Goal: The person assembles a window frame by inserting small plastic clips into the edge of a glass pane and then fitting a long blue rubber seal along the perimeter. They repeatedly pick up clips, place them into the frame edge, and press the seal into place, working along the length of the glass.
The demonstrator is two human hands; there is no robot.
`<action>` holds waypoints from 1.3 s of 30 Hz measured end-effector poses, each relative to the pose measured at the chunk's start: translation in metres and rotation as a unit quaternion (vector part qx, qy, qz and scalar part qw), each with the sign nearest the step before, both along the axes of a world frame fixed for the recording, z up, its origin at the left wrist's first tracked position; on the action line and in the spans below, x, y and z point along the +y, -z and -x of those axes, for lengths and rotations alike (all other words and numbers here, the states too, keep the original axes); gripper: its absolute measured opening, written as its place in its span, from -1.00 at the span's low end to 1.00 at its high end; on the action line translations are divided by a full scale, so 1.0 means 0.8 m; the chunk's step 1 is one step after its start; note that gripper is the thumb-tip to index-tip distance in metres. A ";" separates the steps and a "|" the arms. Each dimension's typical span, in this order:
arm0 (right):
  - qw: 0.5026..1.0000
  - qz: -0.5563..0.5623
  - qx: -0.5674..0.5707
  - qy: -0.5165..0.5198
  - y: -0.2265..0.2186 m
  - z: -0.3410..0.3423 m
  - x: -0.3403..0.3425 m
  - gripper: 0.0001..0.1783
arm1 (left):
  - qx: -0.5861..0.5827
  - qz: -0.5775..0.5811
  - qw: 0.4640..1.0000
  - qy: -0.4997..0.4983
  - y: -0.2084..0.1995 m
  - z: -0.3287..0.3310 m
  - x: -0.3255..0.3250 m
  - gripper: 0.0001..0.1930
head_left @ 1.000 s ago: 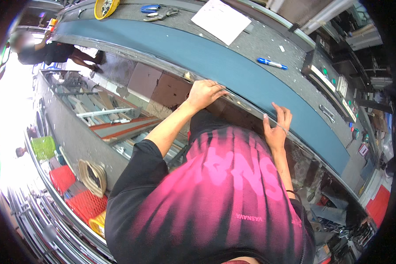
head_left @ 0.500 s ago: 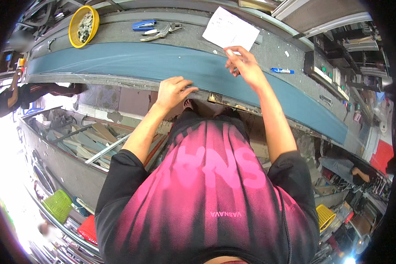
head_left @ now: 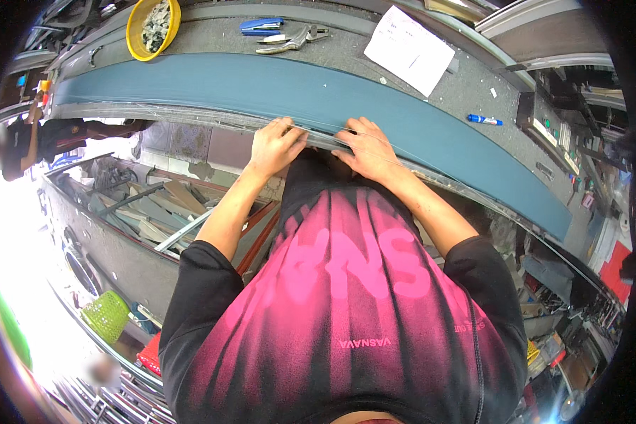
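A long blue-grey panel [head_left: 212,79] lies lengthwise along the workbench. Thin, see-through plastic film [head_left: 316,132] runs bunched in strands along its near edge, passing through both my hands. My left hand [head_left: 275,147] is closed on the film at the edge, thumb and fingers pinched. Just to its right, my right hand [head_left: 369,150] also has its fingers curled over the film, knuckles up. A small gap separates the two hands. What lies under the fingertips is partly hidden.
Beyond the panel on the workbench [head_left: 343,60] are a yellow bowl [head_left: 136,28] of scraps, a blue stapler [head_left: 261,27], metal pliers [head_left: 293,40], a paper sheet [head_left: 410,51] and a blue marker [head_left: 485,120]. A bin of offcuts [head_left: 145,205] stands behind at left. Another person [head_left: 46,141] is at far left.
My right hand has come down from above the panel to its near edge, beside my left hand. Strands of film now show along that edge. The view has shifted slightly.
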State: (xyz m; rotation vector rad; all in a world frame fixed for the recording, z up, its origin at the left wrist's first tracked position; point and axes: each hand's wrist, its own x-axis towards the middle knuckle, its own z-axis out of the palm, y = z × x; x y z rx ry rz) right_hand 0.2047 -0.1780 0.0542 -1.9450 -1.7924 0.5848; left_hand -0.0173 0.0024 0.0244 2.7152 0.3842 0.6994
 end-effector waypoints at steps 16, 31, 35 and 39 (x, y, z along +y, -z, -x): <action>0.982 -0.054 -0.041 0.174 0.028 0.101 0.039 -0.75 | 0.074 0.135 0.980 0.126 0.016 0.028 0.056 -0.77; 0.943 -0.157 -0.144 0.254 0.062 0.106 0.059 -0.83 | -0.010 0.151 0.988 0.036 0.027 0.004 0.047 -0.84; 0.940 -0.156 -0.147 0.264 0.064 0.105 0.062 -0.82 | -0.003 0.149 0.988 0.038 0.026 0.002 0.047 -0.88; 0.943 -0.140 -0.142 0.267 0.059 0.106 0.064 -0.81 | 0.001 0.168 0.985 0.041 0.019 0.000 0.049 -0.89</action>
